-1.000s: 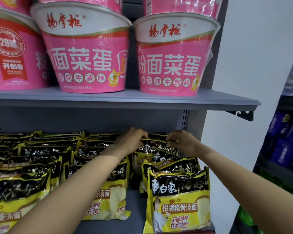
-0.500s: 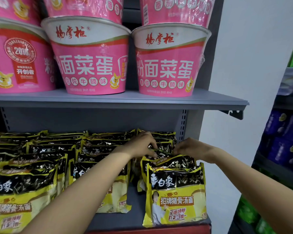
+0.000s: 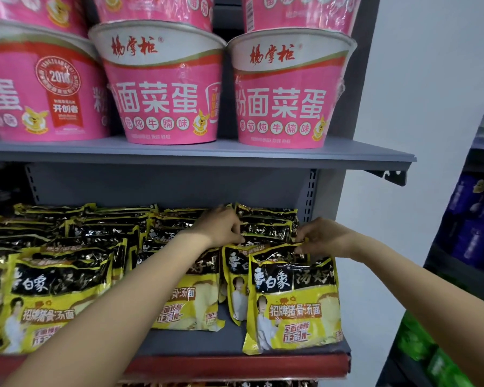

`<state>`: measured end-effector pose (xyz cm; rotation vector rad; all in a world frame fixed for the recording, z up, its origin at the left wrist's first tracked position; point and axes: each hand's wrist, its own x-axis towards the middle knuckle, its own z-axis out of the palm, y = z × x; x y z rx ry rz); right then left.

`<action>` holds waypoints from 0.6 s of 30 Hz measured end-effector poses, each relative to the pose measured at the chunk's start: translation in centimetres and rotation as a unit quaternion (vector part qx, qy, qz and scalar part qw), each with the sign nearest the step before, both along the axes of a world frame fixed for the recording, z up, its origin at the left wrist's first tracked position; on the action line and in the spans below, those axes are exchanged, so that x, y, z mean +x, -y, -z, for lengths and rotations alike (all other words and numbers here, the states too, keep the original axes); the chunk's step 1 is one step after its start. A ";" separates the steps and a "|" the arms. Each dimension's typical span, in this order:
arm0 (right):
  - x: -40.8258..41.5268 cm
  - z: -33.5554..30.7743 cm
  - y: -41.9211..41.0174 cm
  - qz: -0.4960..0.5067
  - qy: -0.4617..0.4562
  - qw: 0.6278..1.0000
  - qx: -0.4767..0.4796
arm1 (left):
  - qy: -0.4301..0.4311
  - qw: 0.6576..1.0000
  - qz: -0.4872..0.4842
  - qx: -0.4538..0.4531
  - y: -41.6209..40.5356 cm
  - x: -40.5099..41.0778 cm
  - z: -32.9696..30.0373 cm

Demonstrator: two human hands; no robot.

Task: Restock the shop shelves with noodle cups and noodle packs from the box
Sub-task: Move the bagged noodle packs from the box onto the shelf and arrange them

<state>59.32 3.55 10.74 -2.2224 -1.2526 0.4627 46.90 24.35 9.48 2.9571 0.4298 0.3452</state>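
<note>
Yellow-and-black noodle packs (image 3: 292,300) fill the lower shelf (image 3: 235,346) across the bottom half of the frame, pink noodle cups (image 3: 162,88) on the shelf above; the box is out of view. Left hand (image 3: 221,227) and right hand (image 3: 323,237) each pinch pack tops in the right-hand row, grip curled. Step: straightening that row; next, likely release and fetch more stock.

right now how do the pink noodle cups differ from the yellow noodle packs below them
The pink noodle cups are rigid tubs standing upright, stacked in two tiers on the upper shelf; the yellow noodle packs are soft bags leaning back in overlapping rows on the lower shelf. No hand touches the cups, while the left hand and right hand grip pack tops. Both carry printed Chinese labels facing outward.
</note>
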 end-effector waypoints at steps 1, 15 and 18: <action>0.1 0.2 0.0 0.012 0.010 1.000 0.010 | 0.000 1.000 0.006 -0.015 -0.1 -0.1 -0.1; -3.3 3.4 4.4 0.023 0.058 0.998 0.003 | -0.101 0.986 0.028 0.128 8.4 -4.5 1.6; -4.9 5.4 5.1 0.034 0.076 0.996 0.017 | -0.065 0.985 -0.004 0.163 9.7 -4.7 3.2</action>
